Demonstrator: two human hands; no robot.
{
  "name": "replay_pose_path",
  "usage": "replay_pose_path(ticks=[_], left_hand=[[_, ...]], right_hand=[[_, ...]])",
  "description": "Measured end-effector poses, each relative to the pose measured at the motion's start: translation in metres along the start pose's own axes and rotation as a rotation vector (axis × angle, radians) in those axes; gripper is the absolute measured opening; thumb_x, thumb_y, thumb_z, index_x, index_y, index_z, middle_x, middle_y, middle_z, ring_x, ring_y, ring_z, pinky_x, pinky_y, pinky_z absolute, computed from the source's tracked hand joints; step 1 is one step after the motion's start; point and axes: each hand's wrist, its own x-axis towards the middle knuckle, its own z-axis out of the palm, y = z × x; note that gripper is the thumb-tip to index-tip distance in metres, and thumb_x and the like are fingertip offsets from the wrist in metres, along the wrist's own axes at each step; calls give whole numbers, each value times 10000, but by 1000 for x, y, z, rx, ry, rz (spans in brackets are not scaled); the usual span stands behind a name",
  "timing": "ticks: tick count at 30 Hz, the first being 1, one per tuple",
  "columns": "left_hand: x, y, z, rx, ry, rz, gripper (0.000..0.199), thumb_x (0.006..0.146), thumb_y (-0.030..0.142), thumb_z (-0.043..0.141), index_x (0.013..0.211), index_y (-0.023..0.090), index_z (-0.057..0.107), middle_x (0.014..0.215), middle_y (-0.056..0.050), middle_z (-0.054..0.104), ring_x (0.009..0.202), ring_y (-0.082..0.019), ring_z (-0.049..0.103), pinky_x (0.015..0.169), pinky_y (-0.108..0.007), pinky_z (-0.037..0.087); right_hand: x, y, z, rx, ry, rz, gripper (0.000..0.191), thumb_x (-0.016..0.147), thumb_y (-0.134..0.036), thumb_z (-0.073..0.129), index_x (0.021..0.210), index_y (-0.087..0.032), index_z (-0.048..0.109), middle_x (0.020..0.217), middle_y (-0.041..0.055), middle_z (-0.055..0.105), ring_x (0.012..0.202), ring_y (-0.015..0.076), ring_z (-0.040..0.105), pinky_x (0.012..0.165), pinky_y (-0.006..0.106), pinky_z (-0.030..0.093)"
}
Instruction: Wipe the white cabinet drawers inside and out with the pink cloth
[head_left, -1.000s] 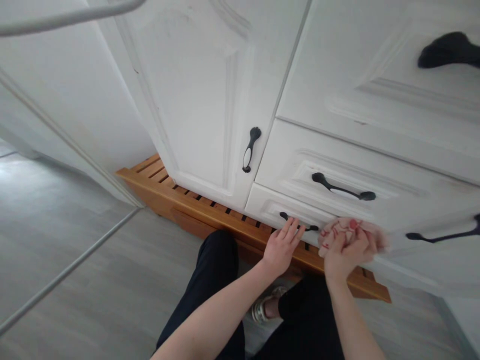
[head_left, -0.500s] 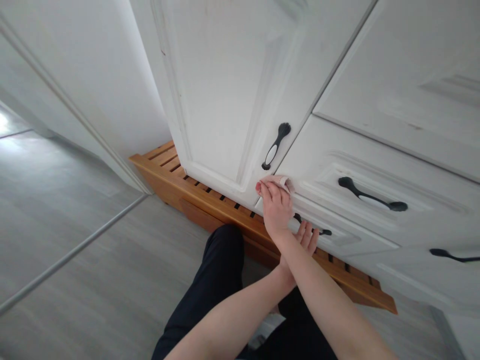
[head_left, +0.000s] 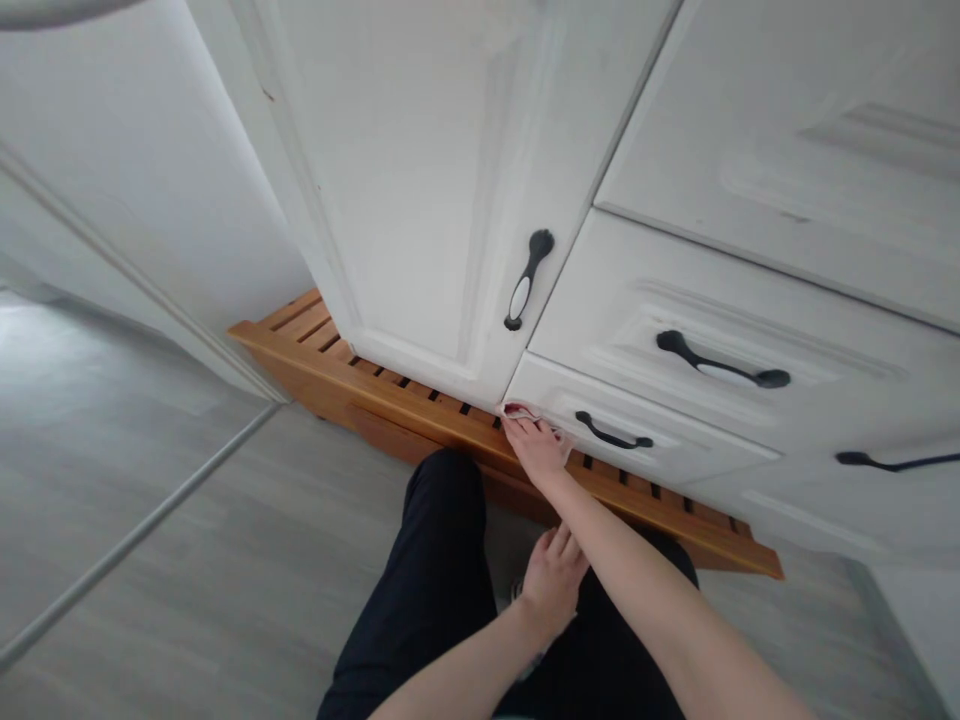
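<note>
My right hand (head_left: 537,452) presses a thin pinkish cloth (head_left: 523,409) against the lower left corner of the small bottom drawer (head_left: 690,445) of a white cabinet, just above the slatted wooden bench. Part of the cloth sticks out beyond the fingers. Lower down, my left hand (head_left: 553,580) is beneath the right forearm, between the knees. Its fingers lie together, partly covered by that forearm, and whether anything is in them cannot be made out. A black handle (head_left: 613,432) is on the bottom drawer, right of the cloth.
The wooden bench (head_left: 345,385) runs along the cabinet's foot, close to my knees. Black and white handles stick out from the cabinet door (head_left: 420,180) and the middle drawer (head_left: 810,350). A metal floor strip (head_left: 142,535) crosses the grey floor at the left.
My right hand has moved the cloth down, from the cabinet door's lower corner to the bottom drawer's edge. My left hand has dropped from the bottom drawer's handle toward my legs. The view has shifted slightly.
</note>
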Motion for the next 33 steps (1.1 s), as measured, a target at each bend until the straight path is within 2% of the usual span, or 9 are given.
replay_pose_path(ticks=[4,8,13,19,21,24,28,30,33], left_hand=[[-26,-14,11,-80,-158,-19,615,957,225,494,1558,177,374,1718,-113,159,1564,-295,229,1064,-456,507],[-39,-28,23,-151,-315,-90,532,875,86,472,1397,162,541,1713,-126,181,1548,-301,274,1048,-460,520],[-45,-31,29,-243,-405,-137,498,812,93,505,1290,196,598,1729,-69,135,1551,-282,262,1143,-435,444],[-40,-29,31,-327,-477,-172,462,794,88,482,1219,158,648,1707,-113,211,1534,-304,301,1136,-446,446],[-38,-28,33,-343,-497,-175,457,815,107,477,1233,165,653,1704,-106,223,1532,-304,306,1151,-456,430],[-38,-27,32,-346,-543,-176,497,833,100,452,1280,190,648,1705,-84,228,1527,-291,318,1161,-451,418],[-45,-29,26,-324,-602,-159,565,827,93,463,1355,238,605,1715,-46,209,1539,-262,299,1195,-430,375],[-48,-31,22,-300,-610,-153,539,822,87,465,1321,220,618,1719,-46,192,1549,-256,275,1230,-423,320],[-48,-34,17,-259,-601,-163,462,810,71,455,1220,160,647,1718,-91,179,1548,-261,274,1248,-400,281]], right_hand=[[-34,31,-4,-23,-1,38,450,1026,-136,389,1369,-303,629,1325,6,690,1119,197,586,923,360,455],[-75,60,-10,-32,16,114,410,1034,-177,443,1342,-356,646,1307,-21,701,1103,172,571,936,330,411],[-133,90,-21,-48,95,286,346,991,-179,510,1206,-355,718,1164,-1,732,1015,196,553,902,351,413],[-185,85,-71,-29,291,424,301,911,-89,533,911,-245,790,1003,62,687,1008,230,558,871,371,478],[-168,66,-94,17,383,387,301,920,-103,571,970,-294,799,1018,37,696,1000,208,572,923,371,477],[-104,37,-125,85,552,380,285,960,-199,609,1133,-352,776,1156,29,717,1134,211,585,1028,385,443],[-2,24,-143,521,222,206,474,1074,-278,322,1476,-441,512,1492,-48,572,1447,173,412,1211,468,303],[34,27,-139,886,20,111,512,1059,-284,251,1526,-344,454,1542,-15,521,1510,158,342,1234,525,263],[53,38,-127,1236,-129,73,612,1007,-183,108,1527,-147,428,1487,99,565,1430,164,483,1123,488,440]])
